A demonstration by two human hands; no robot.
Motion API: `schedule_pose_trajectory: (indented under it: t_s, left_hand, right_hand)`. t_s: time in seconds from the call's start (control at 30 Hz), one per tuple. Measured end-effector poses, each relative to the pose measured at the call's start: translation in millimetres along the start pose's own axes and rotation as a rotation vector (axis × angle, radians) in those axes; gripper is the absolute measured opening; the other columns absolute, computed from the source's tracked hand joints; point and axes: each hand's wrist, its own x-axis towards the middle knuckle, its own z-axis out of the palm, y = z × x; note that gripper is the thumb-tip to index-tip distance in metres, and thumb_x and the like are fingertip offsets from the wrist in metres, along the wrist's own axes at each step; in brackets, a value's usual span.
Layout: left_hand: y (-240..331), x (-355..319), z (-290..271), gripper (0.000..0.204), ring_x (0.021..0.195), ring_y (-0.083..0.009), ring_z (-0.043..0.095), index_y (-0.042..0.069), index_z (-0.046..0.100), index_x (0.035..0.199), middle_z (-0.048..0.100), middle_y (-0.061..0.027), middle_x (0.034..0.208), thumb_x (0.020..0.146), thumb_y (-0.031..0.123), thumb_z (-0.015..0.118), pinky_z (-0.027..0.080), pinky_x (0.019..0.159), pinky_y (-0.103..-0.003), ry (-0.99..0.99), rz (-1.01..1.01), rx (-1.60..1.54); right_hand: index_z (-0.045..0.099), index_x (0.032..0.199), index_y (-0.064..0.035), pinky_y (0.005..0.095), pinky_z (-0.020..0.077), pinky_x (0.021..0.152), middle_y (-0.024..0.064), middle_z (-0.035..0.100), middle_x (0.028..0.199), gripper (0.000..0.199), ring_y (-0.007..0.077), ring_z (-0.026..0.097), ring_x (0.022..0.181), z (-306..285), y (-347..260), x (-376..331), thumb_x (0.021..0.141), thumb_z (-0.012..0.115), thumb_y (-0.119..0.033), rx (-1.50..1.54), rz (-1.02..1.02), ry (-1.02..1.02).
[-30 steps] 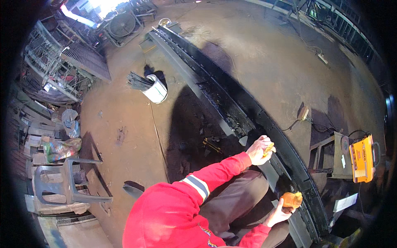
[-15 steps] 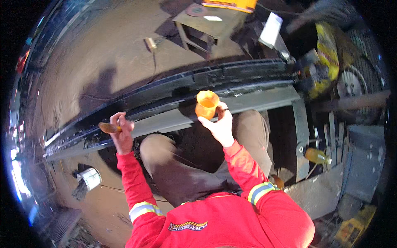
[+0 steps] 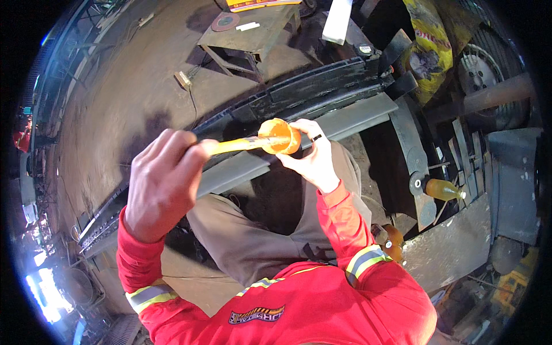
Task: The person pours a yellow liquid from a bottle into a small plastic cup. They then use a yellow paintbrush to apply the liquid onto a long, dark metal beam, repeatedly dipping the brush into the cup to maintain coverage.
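My left hand (image 3: 164, 178) is closed around the yellow handle of a paintbrush (image 3: 230, 146). The brush points right, and its far end reaches into a small orange cup (image 3: 280, 127), so the tip is partly hidden. Tilted with its mouth toward me, the cup is gripped between the thumb and fingers of my right hand (image 3: 315, 158). Both hands are above a long grey metal beam (image 3: 356, 119) that runs across in front of my knees.
A low metal table (image 3: 241, 37) with a disc (image 3: 225, 22) stands beyond the beam. On the right are a yellow sack (image 3: 431, 52), a wheel (image 3: 480, 66), a bottle of amber liquid (image 3: 443, 190) and metal plates (image 3: 454, 247). A corded box (image 3: 183, 80) lies on the floor.
My left hand has come up and closer, and the paintbrush now reaches into the cup. The cup has tilted toward the brush. The view has shifted, moving the table leftward.
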Motion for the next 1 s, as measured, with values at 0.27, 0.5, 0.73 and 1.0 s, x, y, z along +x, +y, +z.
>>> schedule_pose_trajectory:
  t_s: [0.27,0.5,0.73,1.0]
  left_hand:
    - [31.3,56.9,11.8,0.032,0.079,-0.0271,0.059,0.005,0.064,0.104,0.059,-0.0097,0.089,0.073,0.002,0.065,0.048,0.068,-0.038,-0.023,0.131,0.182]
    - [57.9,84.9,14.3,0.026,0.079,-0.0293,0.058,0.006,0.064,0.101,0.057,-0.0103,0.087,0.075,0.001,0.064,0.049,0.07,-0.04,-0.037,0.115,0.283]
    - [78.0,106.2,66.8,0.027,0.085,-0.0258,0.057,0.004,0.065,0.099,0.056,-0.0088,0.087,0.073,0.007,0.066,0.046,0.075,-0.039,-0.029,0.322,0.191]
    - [68.3,125.0,67.4,0.033,0.077,-0.0311,0.051,0.009,0.059,0.099,0.05,-0.0098,0.081,0.068,0.003,0.067,0.041,0.069,-0.042,-0.144,0.221,0.106]
  right_hand:
    - [0.063,0.113,-0.0024,0.0351,0.0454,0.1,0.0107,0.061,0.113,0.059,0.0227,0.059,0.108,-38.7,4.4,0.1,0.061,0.088,-0.011,-0.018,0.048,0.11]
    - [0.064,0.113,-0.0023,0.0345,0.0468,0.096,0.011,0.062,0.11,0.058,0.0228,0.06,0.104,-69.6,4.7,-5.1,0.061,0.087,-0.01,0.001,0.092,0.166]
    - [0.064,0.111,-0.0021,0.0338,0.0484,0.093,0.0112,0.063,0.11,0.057,0.0223,0.061,0.101,-84.4,4.6,-14.2,0.061,0.088,-0.012,-0.026,0.054,0.188]
    - [0.065,0.111,-0.0021,0.0336,0.0489,0.093,0.0111,0.063,0.108,0.057,0.0227,0.062,0.102,-102.3,14.2,-26.5,0.06,0.089,-0.015,-0.101,0.1,0.248]
